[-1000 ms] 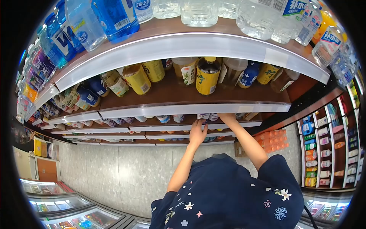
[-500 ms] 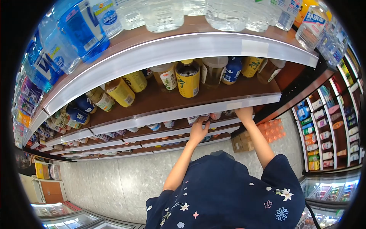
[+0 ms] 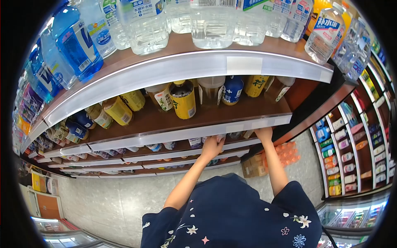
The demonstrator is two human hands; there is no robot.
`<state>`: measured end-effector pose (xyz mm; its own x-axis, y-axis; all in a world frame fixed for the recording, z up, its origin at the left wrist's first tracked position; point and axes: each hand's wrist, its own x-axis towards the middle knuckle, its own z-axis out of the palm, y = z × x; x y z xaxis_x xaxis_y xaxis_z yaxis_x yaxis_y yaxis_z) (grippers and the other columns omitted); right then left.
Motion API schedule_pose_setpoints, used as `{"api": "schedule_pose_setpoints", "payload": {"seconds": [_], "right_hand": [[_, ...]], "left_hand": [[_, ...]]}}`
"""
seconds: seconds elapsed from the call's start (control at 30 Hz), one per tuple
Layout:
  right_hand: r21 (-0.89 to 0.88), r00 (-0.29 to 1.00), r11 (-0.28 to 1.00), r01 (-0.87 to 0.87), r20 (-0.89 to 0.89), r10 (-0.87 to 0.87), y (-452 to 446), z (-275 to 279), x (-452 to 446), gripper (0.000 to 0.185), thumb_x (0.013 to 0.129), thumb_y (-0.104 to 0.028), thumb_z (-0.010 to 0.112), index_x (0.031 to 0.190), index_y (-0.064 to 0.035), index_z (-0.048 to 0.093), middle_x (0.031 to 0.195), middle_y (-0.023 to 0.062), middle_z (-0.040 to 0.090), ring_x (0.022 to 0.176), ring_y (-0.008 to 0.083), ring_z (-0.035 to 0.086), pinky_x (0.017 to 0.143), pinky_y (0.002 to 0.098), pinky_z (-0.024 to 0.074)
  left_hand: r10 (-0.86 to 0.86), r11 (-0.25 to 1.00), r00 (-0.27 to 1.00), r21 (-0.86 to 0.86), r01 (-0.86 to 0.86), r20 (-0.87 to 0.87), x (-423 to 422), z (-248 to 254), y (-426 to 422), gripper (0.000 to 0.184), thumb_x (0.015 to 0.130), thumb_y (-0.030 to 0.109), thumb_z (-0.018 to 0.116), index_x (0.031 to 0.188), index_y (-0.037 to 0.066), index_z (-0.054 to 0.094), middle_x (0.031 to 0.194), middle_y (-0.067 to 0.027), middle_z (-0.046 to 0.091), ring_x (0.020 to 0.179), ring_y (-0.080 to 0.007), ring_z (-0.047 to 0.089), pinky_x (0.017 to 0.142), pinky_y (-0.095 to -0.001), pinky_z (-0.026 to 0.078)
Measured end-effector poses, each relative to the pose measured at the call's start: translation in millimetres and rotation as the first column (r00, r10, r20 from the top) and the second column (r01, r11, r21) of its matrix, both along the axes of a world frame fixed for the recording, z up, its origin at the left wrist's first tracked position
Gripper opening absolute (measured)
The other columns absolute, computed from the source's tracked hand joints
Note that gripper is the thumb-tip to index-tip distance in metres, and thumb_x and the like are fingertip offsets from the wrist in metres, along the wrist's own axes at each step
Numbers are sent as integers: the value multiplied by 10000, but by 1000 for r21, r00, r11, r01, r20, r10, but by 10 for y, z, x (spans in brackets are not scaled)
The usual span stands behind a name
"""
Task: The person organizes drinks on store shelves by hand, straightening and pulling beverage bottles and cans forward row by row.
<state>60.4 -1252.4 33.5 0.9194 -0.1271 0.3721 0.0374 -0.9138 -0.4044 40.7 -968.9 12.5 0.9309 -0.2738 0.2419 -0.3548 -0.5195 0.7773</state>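
My left hand point(image 3: 212, 148) reaches to the shelf below the tea bottles. Its bent fingers rest at a pale bottle point(image 3: 221, 137), and the fingertips are partly hidden. Farther right, my right hand point(image 3: 264, 134) is at the same shelf, beside a bottle point(image 3: 249, 134); the shelf edge point(image 3: 198, 132) above hides its fingers, so its grip does not show. A white-labelled purple bottle point(image 3: 195, 142) stands left of my left hand. Above, a yellow-labelled dark bottle point(image 3: 182, 100) stands at the front of its shelf, with a blue bottle point(image 3: 232, 90) to the right.
Large clear water bottles point(image 3: 213, 27) and blue bottles point(image 3: 76, 45) line the top shelf. Cardboard boxes point(image 3: 253, 166) and a pack of orange-red bottles point(image 3: 287, 153) are on the floor at right. Another stocked shelf point(image 3: 349, 155) stands farther right, and glass-topped freezers point(image 3: 74, 239) are at lower left.
The view has shifted right along the shelves. My right hand has moved right, away from my left hand. My left hand has shifted a little right along the lower shelf.
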Motion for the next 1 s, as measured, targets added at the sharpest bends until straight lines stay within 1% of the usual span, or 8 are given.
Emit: {"api": "schedule_pose_setpoints", "payload": {"seconds": [0.07, 0.17, 0.27, 0.37, 0.63, 0.7, 0.9, 1.0], "right_hand": [[-28, 995, 995, -95, 9, 95, -73, -41, 35, 526, 778, -274, 681, 1225, -20, 567, 1277, 220, 549, 1202, 429, 479, 1026, 465, 377], [-108, 977, 985, -132, 152, 148, -222, -339, 198, 389, 793, -253, 661, 1119, -43, 631, 1143, 185, 624, 1102, 413, 546, 1004, 477, 389], [-227, 941, 961, -156, 262, 214, -173, -235, 234, 338, 825, -293, 629, 1100, -99, 649, 1088, 152, 653, 1016, 373, 603, 854, 458, 486], [-251, 958, 956, -152, 202, 205, -146, -228, 286, 292, 827, -267, 615, 1057, -91, 653, 1035, 162, 655, 971, 384, 610, 837, 461, 488], [-198, 885, 955, -222, 369, 282, -161, -243, 319, 288, 789, -260, 669, 989, -53, 661, 983, 162, 655, 911, 378, 615, 799, 462, 492], [-180, 898, 958, -224, 343, 275, -160, -253, 309, 289, 789, -261, 675, 984, -48, 661, 977, 166, 653, 903, 380, 612, 795, 462, 491], [-91, 907, 954, -286, 294, 300, -166, -87, 175, 353, 804, -315, 683, 1005, -28, 650, 966, 183, 646, 901, 388, 606, 792, 462, 489], [91, 956, 956, -280, 115, 270, -186, -180, 104, 400, 795, -272, 713, 1087, -14, 622, 1060, 193, 633, 1013, 396, 578, 871, 453, 457]], "left_hand": [[34, 999, 998, 37, -36, 53, -8, 60, -54, 431, 868, 264, 610, 1149, -57, 547, 1026, -319, 610, 940, -489, 586, 819, -516, 478], [70, 997, 985, 34, -76, 158, 44, 113, -163, 395, 859, 276, 630, 1122, -16, 588, 1029, -272, 628, 952, -460, 591, 827, -503, 478], [113, 994, 987, -10, -112, 118, 137, 8, -273, 373, 814, 241, 665, 1119, 31, 613, 1068, -239, 623, 999, -444, 572, 841, -501, 455], [161, 986, 967, 14, -167, 197, 211, -92, -351, 372, 793, 237, 683, 1103, 40, 623, 1052, -218, 634, 983, -433, 582, 838, -488, 459], [242, 961, 890, 34, -276, 387, 206, -71, -426, 449, 773, 274, 734, 1129, 35, 602, 1038, -205, 637, 917, -426, 609, 756, -493, 503], [274, 951, 843, 3, -310, 463, 192, -93, -484, 448, 767, 264, 740, 1129, 38, 605, 1025, -203, 641, 901, -424, 612, 745, -490, 505], [297, 955, 945, -50, -293, 138, 160, -95, -601, 325, 749, 196, 724, 1037, 62, 658, 1074, -191, 645, 1003, -418, 589, 841, -482, 460], [241, 968, 931, -4, -249, 274, 198, -104, -643, 343, 767, 189, 720, 1061, 34, 637, 1014, -196, 648, 916, -444, 601, 799, -485, 486]]}}
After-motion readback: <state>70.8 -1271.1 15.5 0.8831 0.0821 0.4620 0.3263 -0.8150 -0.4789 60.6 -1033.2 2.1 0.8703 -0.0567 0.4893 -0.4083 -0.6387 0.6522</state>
